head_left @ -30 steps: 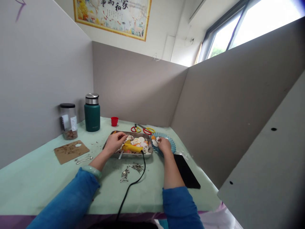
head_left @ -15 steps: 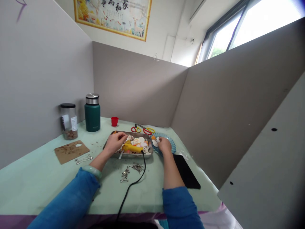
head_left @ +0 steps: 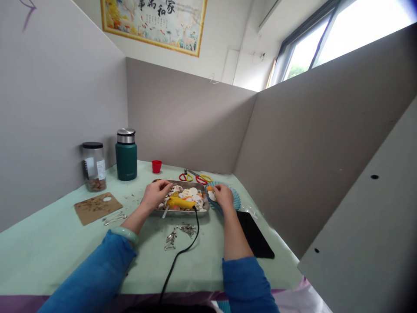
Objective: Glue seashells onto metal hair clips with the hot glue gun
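Over the left end of a metal tray is my left hand, its thumb and forefinger pinched together; what is between them is too small to make out. White and orange pieces fill the tray, and a yellow glue gun lies on top of them. My right hand is at the left part of a blue scalloped plate, fingers closed; anything in them is hidden. Beside its fingertips, white and orange pieces lie on the plate.
Metal pins lie before the tray, beside the black cord. A black pad is at right. Scissors and a red cup stand behind; a green bottle, jar and brown card are left.
My right hand has shifted slightly up and left at the plate, and a white piece seen by its fingers is now mostly hidden. My left hand has moved slightly left.
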`<state>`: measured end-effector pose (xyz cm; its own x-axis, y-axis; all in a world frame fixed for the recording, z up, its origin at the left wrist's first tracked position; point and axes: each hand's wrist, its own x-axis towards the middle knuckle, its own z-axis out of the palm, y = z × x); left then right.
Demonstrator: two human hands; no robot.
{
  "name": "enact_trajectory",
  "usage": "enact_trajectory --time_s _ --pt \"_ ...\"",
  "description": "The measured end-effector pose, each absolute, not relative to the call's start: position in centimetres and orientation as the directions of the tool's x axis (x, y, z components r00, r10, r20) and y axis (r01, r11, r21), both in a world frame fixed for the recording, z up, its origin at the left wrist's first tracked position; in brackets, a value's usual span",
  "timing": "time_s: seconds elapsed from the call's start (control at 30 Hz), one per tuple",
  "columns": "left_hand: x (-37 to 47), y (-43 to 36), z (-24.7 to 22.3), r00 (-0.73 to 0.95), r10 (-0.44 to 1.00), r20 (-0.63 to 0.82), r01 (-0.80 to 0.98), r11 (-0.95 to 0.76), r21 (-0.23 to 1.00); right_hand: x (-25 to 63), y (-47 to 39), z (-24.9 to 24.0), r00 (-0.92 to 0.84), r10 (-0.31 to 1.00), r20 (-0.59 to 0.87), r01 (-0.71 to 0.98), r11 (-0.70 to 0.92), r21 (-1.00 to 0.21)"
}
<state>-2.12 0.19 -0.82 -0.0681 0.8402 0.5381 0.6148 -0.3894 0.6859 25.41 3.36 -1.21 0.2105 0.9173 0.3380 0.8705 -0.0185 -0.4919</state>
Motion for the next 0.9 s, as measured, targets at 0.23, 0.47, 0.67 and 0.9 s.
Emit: enact_trajectory --time_s 0.23,0.47,0.67,0.9 --pt "-2.1 -0.1 -0.5 -0.139 0.842 0.522 0.642 -0.325 0.695 20.0 0.7 -0.3 -0.41 0.826 0.386 0.71 0.555 -0.434" --pt "-2.3 0.1 -0.6 -0.151 0.838 0.524 0.675 -0.3 0.674 17.4 -0.3 -0.8 -0.451 0.862 0.232 0.813 0.504 -0.293" --pt "-2.7 0.3 -0.5 -0.208 0.848 0.488 0.679 -0.234 0.696 18.3 0.8 -0.8 -0.321 0.883 0.343 0.7 0.465 -0.541" --pt "-3.0 0.7 -0.8 -0.208 0.862 0.462 0.661 -0.224 0.716 19.1 1.8 -0.7 -0.15 0.957 0.247 0.163 0.27 -0.949"
